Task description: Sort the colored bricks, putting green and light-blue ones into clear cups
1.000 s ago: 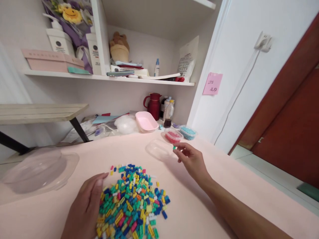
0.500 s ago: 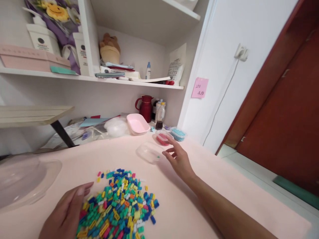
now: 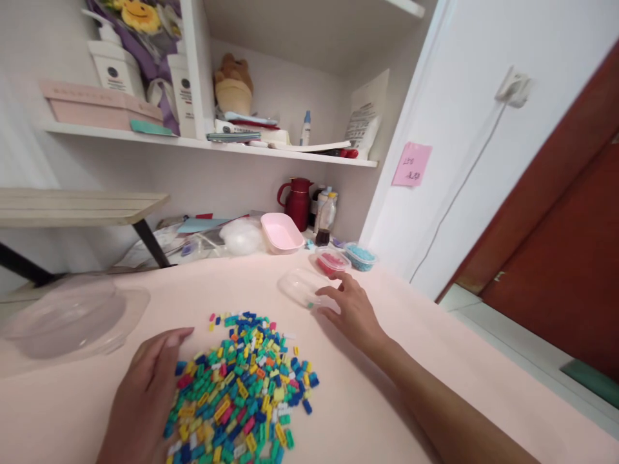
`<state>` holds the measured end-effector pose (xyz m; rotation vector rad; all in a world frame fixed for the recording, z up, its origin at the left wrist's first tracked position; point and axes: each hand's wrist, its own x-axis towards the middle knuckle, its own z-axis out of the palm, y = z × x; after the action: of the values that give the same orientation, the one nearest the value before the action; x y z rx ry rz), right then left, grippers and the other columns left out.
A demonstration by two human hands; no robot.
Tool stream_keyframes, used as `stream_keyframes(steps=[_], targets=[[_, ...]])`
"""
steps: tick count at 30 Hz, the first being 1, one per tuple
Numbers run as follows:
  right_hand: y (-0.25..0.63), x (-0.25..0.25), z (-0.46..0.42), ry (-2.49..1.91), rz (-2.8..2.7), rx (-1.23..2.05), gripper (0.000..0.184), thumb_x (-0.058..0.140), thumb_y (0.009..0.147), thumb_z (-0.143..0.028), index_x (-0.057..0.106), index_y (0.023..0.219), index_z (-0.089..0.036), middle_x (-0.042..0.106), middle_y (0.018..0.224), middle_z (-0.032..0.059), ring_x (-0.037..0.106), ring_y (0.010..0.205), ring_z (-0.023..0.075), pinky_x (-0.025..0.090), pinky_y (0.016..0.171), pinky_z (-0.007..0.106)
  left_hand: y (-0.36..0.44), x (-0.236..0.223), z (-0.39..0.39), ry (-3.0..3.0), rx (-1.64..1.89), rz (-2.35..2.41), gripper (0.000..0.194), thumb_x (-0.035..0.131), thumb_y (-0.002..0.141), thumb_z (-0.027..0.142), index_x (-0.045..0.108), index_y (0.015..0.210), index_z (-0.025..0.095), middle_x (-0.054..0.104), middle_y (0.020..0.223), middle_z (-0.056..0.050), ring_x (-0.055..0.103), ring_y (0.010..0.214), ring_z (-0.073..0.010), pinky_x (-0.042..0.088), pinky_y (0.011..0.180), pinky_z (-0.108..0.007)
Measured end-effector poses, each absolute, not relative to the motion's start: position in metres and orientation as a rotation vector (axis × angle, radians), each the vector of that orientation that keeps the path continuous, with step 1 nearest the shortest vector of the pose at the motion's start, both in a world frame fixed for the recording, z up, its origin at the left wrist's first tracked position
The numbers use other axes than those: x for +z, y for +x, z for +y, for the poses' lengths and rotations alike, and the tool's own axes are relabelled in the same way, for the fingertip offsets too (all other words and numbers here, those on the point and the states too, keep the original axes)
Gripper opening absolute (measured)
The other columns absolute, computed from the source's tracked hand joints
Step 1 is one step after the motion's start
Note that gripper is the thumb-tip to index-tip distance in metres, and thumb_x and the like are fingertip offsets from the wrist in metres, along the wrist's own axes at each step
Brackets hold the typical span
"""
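A green brick (image 3: 310,305) lies in the clear tub (image 3: 298,285), mid-frame. The right hand (image 3: 351,312), fingers parted on nothing, hovers so near the rim that a careless brush could tip it. Below, the left hand (image 3: 149,383), fingers together, grip unclear, might scatter the pile (image 3: 246,390). Bare table (image 3: 449,361) stretches right, its edge slanting toward lower right.

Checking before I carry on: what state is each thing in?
Bricks: loose, heaped
Left hand: beside bricks, grip hidden
Right hand: fingers apart
Clear tray: open, green brick inside
Red tub: holding red pieces
Blue tub: holding blue pieces
Pink tray: open, upright
Bottle: capped, partly filled
Plug: inserted
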<state>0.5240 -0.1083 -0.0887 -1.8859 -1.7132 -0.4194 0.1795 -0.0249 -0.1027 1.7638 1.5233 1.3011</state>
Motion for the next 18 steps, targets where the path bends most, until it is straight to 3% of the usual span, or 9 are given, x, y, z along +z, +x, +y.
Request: stream_keyframes(steps=[3,13,16,18], targets=[[0.525,-0.088,-0.108,-1.879,-1.766,-0.385,0.011,0.066,0.086,-0.023,0.072,0.094,-0.028,0.059,0.118,0.0090,0.057,0.099,0.0264,0.047,0.087,0.046,0.180,-0.097,-0.026,1.713,1.246,1.503,0.047,0.042,0.084,0.060,0.070,0.099,0.026,0.069,0.115,-0.003,0.060,0.115,-0.0251,0.047,0.102,-0.041],[0.508,-0.051,-0.134,-1.861,-1.874,-0.068,0.006,0.070,0.082,-0.030,0.071,0.081,-0.025,0.067,0.089,0.0043,0.061,0.083,0.0221,0.047,0.071,0.033,0.177,-0.104,-0.022,1.670,1.293,1.507,0.043,0.041,0.086,0.054,0.069,0.099,0.024,0.068,0.112,-0.005,0.061,0.111,-0.0246,0.046,0.103,-0.043],[0.502,-0.043,-0.144,-1.921,-1.956,-0.046,0.011,0.072,0.081,-0.032,0.072,0.091,-0.027,0.068,0.088,0.0026,0.062,0.079,0.0211,0.046,0.066,0.031,0.177,-0.102,-0.023,1.701,1.285,1.513,0.042,0.041,0.085,0.052,0.070,0.098,0.023,0.067,0.111,-0.006,0.061,0.111,-0.0244,0.046,0.103,-0.042],[0.499,-0.039,-0.148,-1.917,-1.991,-0.065,0.029,0.072,0.082,-0.035,0.069,0.110,-0.030,0.068,0.094,0.0025,0.063,0.080,0.0208,0.046,0.067,0.032,0.179,-0.099,-0.025,1.757,1.266,1.500,0.040,0.043,0.082,0.049,0.070,0.096,0.023,0.067,0.109,-0.006,0.061,0.110,-0.0248,0.046,0.102,-0.042]])
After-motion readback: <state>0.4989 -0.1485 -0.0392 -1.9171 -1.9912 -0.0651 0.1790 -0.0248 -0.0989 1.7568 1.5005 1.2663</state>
